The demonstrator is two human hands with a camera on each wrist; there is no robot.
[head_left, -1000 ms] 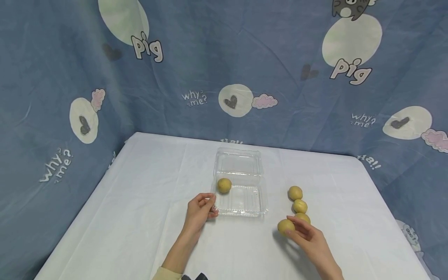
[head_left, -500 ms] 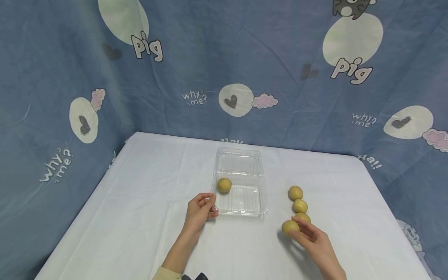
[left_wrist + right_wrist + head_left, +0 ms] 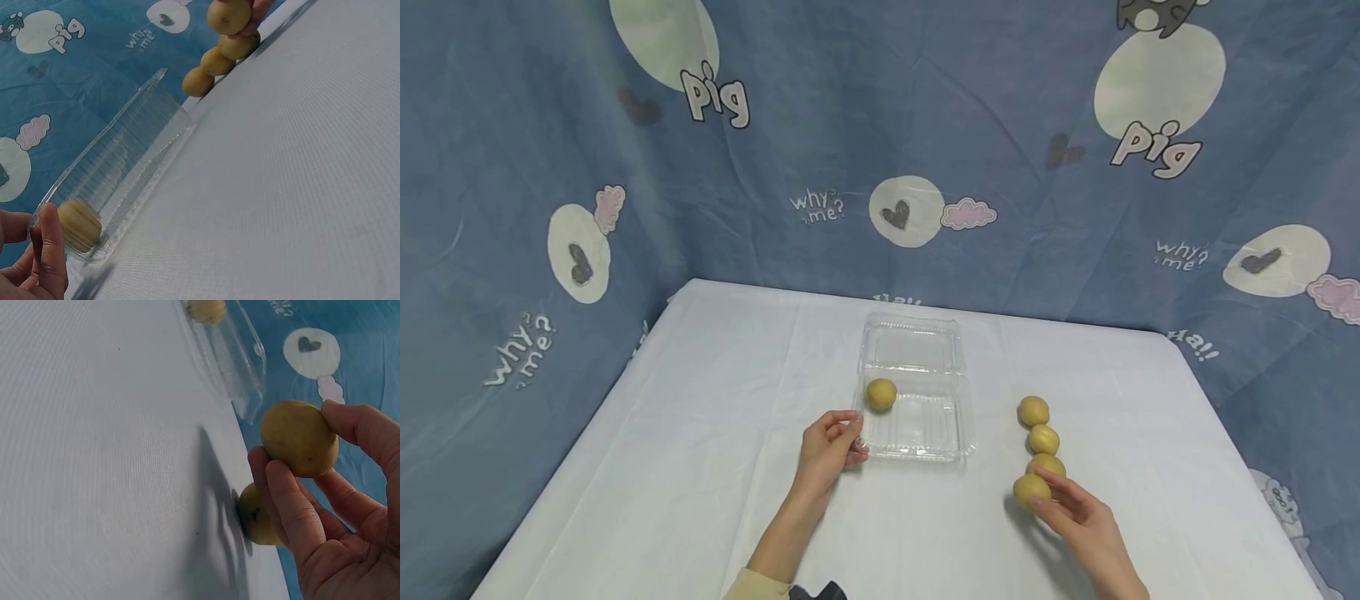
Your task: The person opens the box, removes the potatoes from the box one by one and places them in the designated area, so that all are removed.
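A clear plastic clamshell container (image 3: 928, 425) lies with its lid folded back on the table. One round yellow fruit (image 3: 881, 394) sits in the base's far left corner. My left hand (image 3: 827, 450) pinches the base's near left rim between thumb and fingers, plainest in the left wrist view. On the right, my right hand (image 3: 1086, 521) holds another yellow fruit (image 3: 300, 439) in its fingertips, raised off the table with a shadow below. Just beyond it, three similar fruits (image 3: 1043, 439) stand in a line; the nearest is partly hidden by the held one and the fingers.
A white cloth (image 3: 700, 467) covers the table. Behind and beside it hangs a blue printed curtain (image 3: 760, 167). The row of fruits stands a short way right of the container. A dark object (image 3: 818, 592) shows at the bottom edge near the left sleeve.
My right hand has moved slightly to the right with the fruit still in its fingertips, nearer the line of fruits. The left hand stays on the container's rim.
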